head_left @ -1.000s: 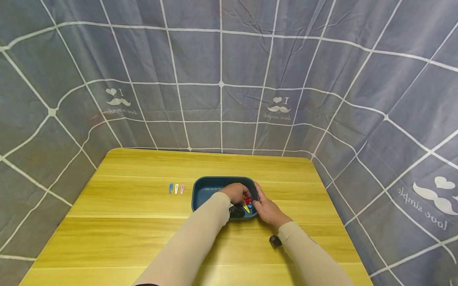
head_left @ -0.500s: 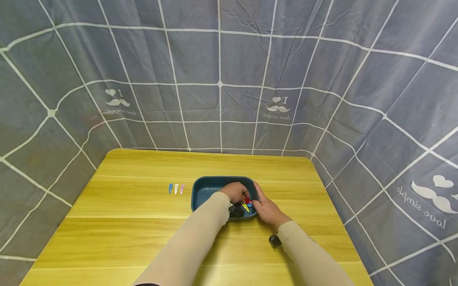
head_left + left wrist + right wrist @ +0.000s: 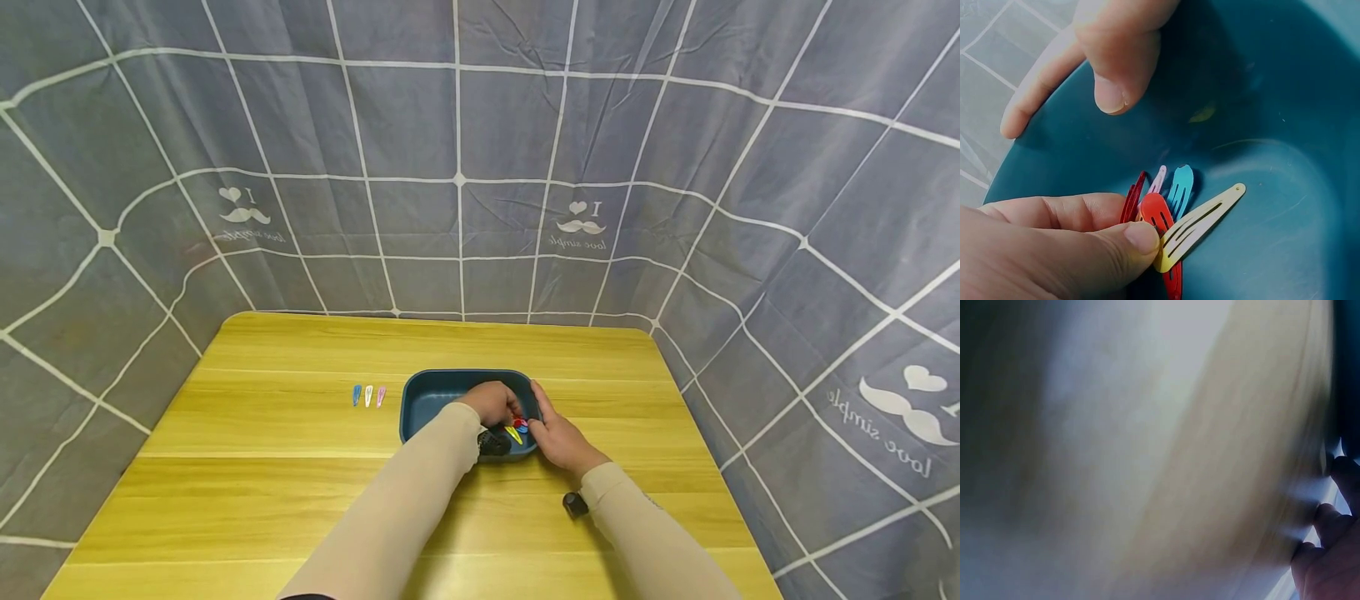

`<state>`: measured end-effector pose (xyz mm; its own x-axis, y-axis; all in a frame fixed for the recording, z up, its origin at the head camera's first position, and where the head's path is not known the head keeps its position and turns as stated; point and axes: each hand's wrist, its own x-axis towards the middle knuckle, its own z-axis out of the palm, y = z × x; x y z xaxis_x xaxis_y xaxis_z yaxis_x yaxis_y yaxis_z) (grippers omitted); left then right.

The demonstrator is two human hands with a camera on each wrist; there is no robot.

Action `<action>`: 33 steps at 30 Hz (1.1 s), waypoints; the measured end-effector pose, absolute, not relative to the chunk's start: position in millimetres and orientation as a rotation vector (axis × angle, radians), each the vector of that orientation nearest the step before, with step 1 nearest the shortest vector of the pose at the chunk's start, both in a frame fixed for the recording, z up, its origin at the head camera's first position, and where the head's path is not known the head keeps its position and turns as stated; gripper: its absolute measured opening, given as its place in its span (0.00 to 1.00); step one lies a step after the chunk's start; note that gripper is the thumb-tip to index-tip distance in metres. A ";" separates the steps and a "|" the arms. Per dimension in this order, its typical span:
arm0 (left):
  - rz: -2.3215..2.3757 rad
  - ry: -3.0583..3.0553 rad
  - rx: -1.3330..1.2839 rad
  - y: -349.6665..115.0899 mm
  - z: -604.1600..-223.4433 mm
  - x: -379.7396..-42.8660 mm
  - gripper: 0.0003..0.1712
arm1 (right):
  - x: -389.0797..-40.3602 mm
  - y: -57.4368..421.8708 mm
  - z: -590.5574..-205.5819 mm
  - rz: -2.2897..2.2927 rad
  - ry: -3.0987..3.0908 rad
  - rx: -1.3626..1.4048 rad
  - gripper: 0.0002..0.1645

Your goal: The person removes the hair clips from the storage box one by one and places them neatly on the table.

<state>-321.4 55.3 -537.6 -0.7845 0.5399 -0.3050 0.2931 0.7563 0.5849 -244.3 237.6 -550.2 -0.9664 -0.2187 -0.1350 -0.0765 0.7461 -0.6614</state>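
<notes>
A dark teal plastic bin [image 3: 423, 407] stands on the table. My left hand [image 3: 489, 403] reaches into its right end, and the left wrist view shows thumb and forefinger pinching a red hair clip [image 3: 1155, 209] among others. A yellow hair clip [image 3: 1200, 228] slants out by the thumb tip, with a light blue hair clip [image 3: 1180, 190] and a pink hair clip [image 3: 1158, 179] behind. The clips overlap, so I cannot tell how many are pinched. My right hand [image 3: 562, 440] grips the bin's right rim, thumb inside and fingers outside.
Left of the bin, a blue hair clip [image 3: 357, 395], a white hair clip [image 3: 368, 396] and a pink hair clip [image 3: 381, 397] lie in a row on the wooden table [image 3: 247, 483]. A grey checked curtain [image 3: 420, 217] surrounds the table's back and sides.
My left fingers have shifted slightly among the clips in the bin. The right hand and the row of clips on the table stay put.
</notes>
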 end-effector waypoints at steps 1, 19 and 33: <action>0.723 2.490 0.631 55.2 -537.7 -321.3 0.10 | -244.3 237.6 -550.4 -1.022 2.743 -0.235 0.44; 0.711 2.520 0.687 54.4 -542.2 -324.3 0.08 | -243.5 237.0 -549.1 -1.032 2.733 -0.214 0.43; 0.767 2.500 0.676 53.6 -539.0 -322.3 0.18 | -242.7 235.8 -549.6 -1.024 2.738 -0.206 0.44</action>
